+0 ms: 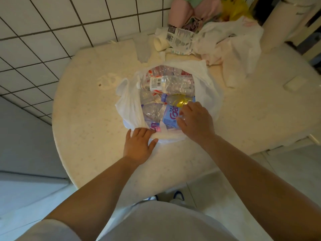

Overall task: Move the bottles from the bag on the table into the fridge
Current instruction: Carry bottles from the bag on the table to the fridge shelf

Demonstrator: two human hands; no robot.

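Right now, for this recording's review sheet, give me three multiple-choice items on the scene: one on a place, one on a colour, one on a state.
1. Where does the white plastic bag of bottles sit?
A. on the floor
B. on the round table
C. inside a fridge

2. What colour is the label of the bottle under the right hand?
A. blue
B. green
C. black

3. What is the left hand doing?
A. lifting a bottle clear of the bag
B. hanging idle off the table
C. resting with straight fingers on the bag's near rim

Key: 1 B, the bag stands on the pale tabletop by the tiled wall. 2 A, the label is blue with pink lettering. 3 C, its fingers lie flat on the bunched plastic and hold no bottle.
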